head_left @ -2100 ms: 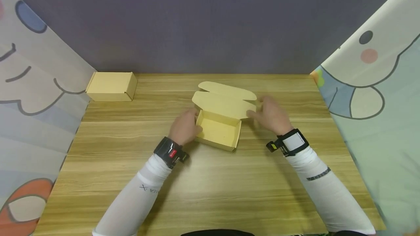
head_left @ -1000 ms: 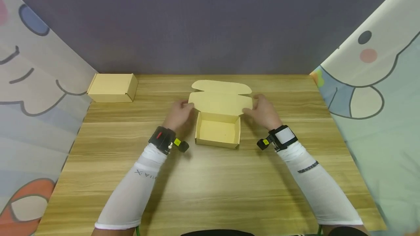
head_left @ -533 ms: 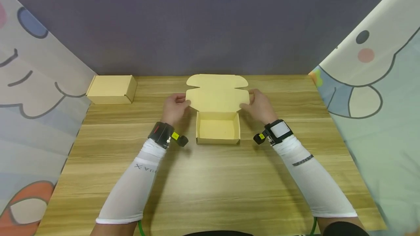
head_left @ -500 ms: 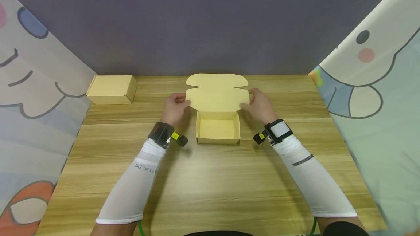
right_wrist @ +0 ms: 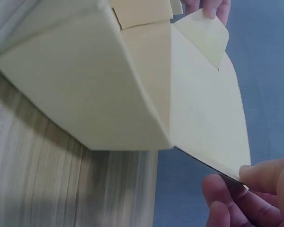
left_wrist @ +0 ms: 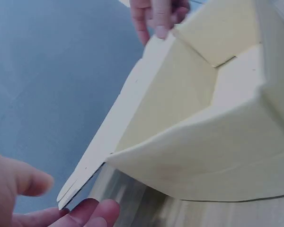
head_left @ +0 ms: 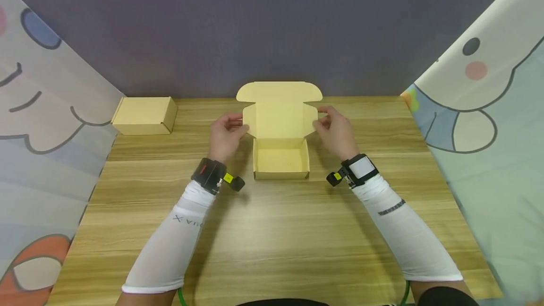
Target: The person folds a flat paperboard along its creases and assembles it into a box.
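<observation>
In the head view an open cardboard box stands mid-table with nothing inside. Its lid is raised at the back, the front tuck flap standing up beyond it. Both side flaps are bent inward from the lid. My left hand pinches the left side flap near its edge; in the left wrist view the thumb is at the flap's corner, fingers below. On the other side my right hand pinches the right side flap between thumb and fingers.
A closed cardboard box sits at the table's back left corner. A dark panel rises behind the wooden table, and printed cloth hangs on both sides.
My left hand has gone from the box's left wall to the lid's side flap. The box has been squared up, the lid has risen, and its side flaps have bent inward.
</observation>
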{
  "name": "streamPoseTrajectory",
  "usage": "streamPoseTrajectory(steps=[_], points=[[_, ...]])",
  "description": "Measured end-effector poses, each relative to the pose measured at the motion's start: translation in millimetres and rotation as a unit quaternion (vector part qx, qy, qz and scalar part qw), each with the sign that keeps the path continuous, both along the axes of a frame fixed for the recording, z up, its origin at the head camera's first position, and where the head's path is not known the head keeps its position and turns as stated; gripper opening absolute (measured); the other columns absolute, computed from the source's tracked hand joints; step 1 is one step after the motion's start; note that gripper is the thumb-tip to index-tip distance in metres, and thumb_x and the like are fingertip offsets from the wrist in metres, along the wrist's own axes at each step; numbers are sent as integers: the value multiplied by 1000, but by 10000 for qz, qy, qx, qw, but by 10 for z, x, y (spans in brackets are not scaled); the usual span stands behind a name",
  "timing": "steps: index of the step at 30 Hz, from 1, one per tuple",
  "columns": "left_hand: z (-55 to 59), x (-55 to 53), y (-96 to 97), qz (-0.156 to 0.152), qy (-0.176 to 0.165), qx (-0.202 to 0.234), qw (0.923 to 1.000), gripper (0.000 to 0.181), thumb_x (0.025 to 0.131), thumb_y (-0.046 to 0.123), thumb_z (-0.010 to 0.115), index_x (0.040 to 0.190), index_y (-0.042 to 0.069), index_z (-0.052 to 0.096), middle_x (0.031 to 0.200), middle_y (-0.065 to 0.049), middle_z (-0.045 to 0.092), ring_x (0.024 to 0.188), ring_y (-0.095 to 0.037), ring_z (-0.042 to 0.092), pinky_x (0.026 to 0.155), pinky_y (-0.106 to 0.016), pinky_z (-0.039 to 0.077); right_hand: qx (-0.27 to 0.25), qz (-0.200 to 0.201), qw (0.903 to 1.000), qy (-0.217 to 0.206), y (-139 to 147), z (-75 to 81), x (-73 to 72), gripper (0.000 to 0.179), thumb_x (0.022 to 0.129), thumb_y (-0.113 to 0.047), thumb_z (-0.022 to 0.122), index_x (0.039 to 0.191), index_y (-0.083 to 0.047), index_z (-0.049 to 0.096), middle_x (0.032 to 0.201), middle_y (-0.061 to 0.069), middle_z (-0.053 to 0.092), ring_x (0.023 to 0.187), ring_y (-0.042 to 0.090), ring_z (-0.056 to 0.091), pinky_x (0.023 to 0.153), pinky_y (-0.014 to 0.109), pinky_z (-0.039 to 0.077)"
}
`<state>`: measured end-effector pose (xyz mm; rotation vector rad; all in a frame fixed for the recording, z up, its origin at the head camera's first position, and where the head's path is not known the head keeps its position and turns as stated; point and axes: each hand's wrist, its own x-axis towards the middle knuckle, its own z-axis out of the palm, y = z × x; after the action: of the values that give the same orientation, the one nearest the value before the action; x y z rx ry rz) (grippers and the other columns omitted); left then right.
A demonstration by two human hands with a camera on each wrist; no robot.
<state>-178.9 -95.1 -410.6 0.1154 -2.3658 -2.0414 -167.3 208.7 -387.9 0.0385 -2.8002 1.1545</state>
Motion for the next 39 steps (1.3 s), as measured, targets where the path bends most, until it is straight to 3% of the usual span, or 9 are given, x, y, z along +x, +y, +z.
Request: streamPoseTrajectory(steps=[4, 8, 13, 20, 27, 31, 39], points=[[24, 13, 41, 9, 164, 136, 9998, 35, 91, -4, 73, 125, -5, 66, 120, -26, 72, 86, -9, 68, 74, -20, 62, -81, 21, 9999, 76, -30, 21, 17, 40, 102, -18, 63, 141, -7, 58, 106, 16, 77, 94, 31, 73, 84, 44, 59], [29, 28, 69, 46, 333, 65, 9994, 32, 90, -5, 74, 122, -6, 66, 120, -26, 73, 92, -15, 70, 75, -14, 58, -268, 82, 9996, 74, -41, 15, 29, 39, 102, -18, 64, 140, -8, 58, 110, 18, 77, 100, 33, 74, 90, 48, 60], [16, 52, 90, 40, 487, -40, 9988, 29, 89, -6, 75, 117, -5, 67, 120, -23, 74, 100, -23, 73, 84, -17, 60, -666, 185, 9975, 161, -41, -15, 40, 37, 101, -15, 67, 136, -6, 59, 112, 19, 77, 101, 33, 74, 90, 46, 59], [-24, 82, 96, -157, 598, 135, 9980, 25, 89, -8, 75, 112, -8, 66, 119, -25, 74, 103, -31, 75, 83, -19, 62, -1146, 459, 9918, 345, -25, -56, 67, 33, 95, -6, 73, 125, 2, 62, 116, 21, 76, 104, 33, 74, 92, 39, 61], [-91, 124, 67, -419, 516, 149, 9977, 23, 90, -5, 75, 111, -8, 68, 121, -22, 71, 107, -32, 75, 85, -17, 61, -914, 476, 9941, 344, 17, -115, 115, 32, 94, -10, 77, 122, 1, 66, 118, 20, 75, 101, 34, 73, 86, 32, 59], [-114, 161, 37, -555, 442, 51, 9975, 23, 90, -1, 76, 112, -6, 67, 121, -19, 70, 109, -30, 74, 87, -19, 61, -772, 469, 9954, 314, 19, -137, 153, 35, 92, -11, 79, 123, 0, 67, 118, 19, 75, 101, 33, 73, 86, 36, 59], [-137, 272, -19, -811, 448, -663, 9935, 28, 91, 9, 80, 117, 4, 71, 120, -13, 75, 108, -27, 73, 94, -30, 61, -758, 682, 9947, -129, 6, -171, 279, 41, 95, -13, 76, 132, -1, 64, 124, 20, 73, 107, 35, 74, 93, 47, 62]])
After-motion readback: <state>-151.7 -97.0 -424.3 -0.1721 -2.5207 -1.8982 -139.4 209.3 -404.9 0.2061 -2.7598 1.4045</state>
